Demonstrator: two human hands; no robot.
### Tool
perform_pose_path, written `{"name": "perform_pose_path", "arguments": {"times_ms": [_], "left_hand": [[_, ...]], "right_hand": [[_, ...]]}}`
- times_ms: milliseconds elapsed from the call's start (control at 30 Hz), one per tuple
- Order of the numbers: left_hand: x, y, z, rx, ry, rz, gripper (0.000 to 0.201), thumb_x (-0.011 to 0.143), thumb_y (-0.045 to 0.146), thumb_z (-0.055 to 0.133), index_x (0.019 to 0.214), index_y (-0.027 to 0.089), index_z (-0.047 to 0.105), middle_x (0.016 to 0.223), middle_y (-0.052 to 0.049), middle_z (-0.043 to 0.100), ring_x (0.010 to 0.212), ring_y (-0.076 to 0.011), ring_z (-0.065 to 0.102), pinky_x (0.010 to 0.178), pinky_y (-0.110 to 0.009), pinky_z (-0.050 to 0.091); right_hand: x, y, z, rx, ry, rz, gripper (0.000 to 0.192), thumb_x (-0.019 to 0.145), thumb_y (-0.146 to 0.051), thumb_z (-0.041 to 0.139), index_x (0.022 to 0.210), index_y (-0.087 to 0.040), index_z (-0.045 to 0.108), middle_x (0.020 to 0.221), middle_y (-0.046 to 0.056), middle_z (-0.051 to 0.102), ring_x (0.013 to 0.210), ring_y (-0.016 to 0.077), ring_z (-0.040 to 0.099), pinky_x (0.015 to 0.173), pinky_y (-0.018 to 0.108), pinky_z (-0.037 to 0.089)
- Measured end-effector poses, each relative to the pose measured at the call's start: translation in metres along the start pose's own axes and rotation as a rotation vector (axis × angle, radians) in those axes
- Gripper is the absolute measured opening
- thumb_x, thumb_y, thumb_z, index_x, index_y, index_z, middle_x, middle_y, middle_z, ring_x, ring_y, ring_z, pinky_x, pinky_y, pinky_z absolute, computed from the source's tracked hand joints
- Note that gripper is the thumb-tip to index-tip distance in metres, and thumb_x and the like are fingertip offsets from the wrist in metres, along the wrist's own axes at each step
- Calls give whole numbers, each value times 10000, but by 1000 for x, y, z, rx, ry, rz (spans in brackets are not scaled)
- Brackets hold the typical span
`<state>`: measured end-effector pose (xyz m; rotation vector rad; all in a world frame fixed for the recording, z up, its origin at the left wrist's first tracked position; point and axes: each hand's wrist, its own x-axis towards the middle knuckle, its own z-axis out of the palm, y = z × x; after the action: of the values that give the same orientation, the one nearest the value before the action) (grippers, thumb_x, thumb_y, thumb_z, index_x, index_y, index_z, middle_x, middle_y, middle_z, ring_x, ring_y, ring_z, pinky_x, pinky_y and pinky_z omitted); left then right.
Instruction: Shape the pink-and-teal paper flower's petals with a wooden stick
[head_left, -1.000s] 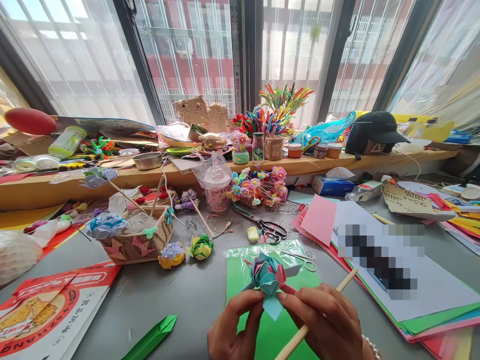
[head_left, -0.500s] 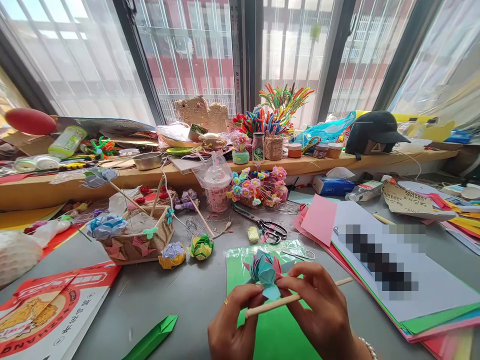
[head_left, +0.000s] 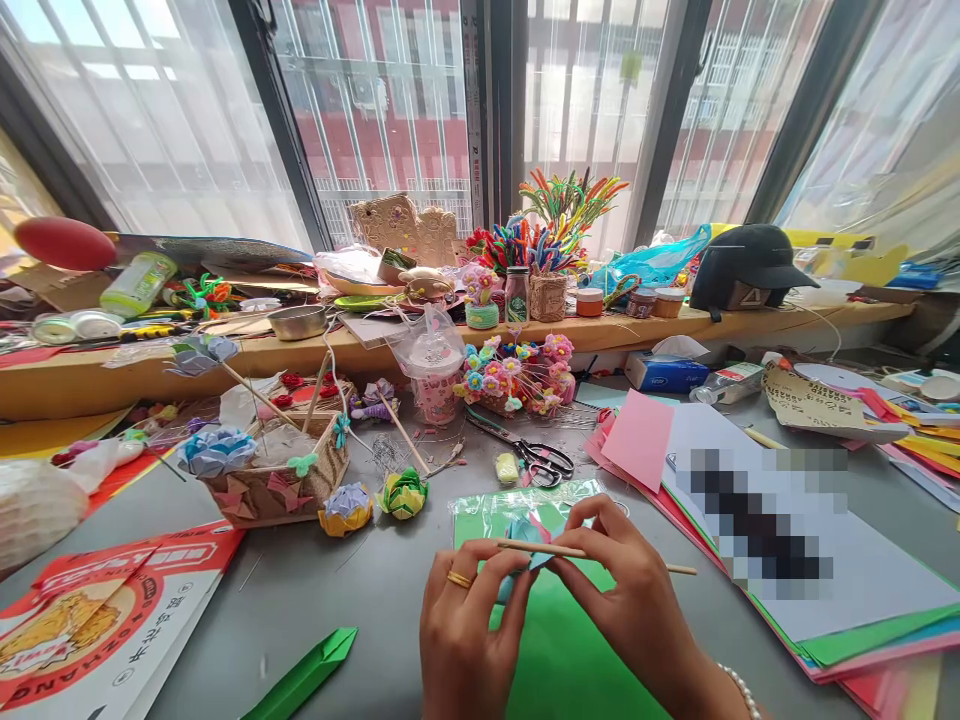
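1. Both hands work low over the grey desk [head_left: 360, 590]; the left hand [head_left: 461, 625] pinches the blue-and-pink folded paper flower [head_left: 525, 535]; those thin petals could crease.
2. The right hand [head_left: 626, 600] grips the thin wooden stick [head_left: 600, 556] across the flower; a slip might tear it.

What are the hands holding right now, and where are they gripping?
Both hands, left hand and right hand, pinch a paper flower between their fingertips; a wooden stick lies across the right fingers.
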<state>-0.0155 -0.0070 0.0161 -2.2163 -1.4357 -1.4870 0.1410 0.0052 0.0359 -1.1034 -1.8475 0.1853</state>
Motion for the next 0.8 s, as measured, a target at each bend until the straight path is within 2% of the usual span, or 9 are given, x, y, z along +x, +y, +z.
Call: {"name": "perform_pose_path", "arguments": {"times_ms": [100,233,367,567,800], "left_hand": [[1,-1,0,-4,-43,-36,67,754,180,608,758,239,640,699,-8,654,644,-185,576,610,-282,434],[-1,-2,0,-42,-88,-135,69,778,192,583,757,244,624,721,6,661,687,-190,586,637,-292,417],[-2,-3,1,-81,-130,-168,57,776,196,592,773,251,609,740,31,677,710,-178,599,663,-293,397],[-2,0,7,-143,-39,-270,95,794,247,563,710,251,608,700,24,655,702,-195,552,684,-323,362],[-3,0,10,-139,-11,-286,77,769,247,585,698,248,614,752,-7,620,750,-222,510,702,-349,363]], "right_hand": [[2,2,-1,21,-67,55,139,805,-219,548,722,-196,656,766,32,549,618,155,578,548,266,487],[1,3,0,35,-88,118,103,784,-222,564,727,-199,646,789,28,544,669,168,596,591,277,494],[0,4,2,60,-105,153,96,782,-230,571,725,-196,641,804,30,547,690,174,603,611,285,496],[-1,7,5,81,-85,140,110,794,-236,556,751,-196,649,811,39,546,707,180,604,628,293,499],[0,7,7,97,-52,138,128,807,-250,552,735,-195,642,810,38,547,653,162,593,587,277,498]]}}
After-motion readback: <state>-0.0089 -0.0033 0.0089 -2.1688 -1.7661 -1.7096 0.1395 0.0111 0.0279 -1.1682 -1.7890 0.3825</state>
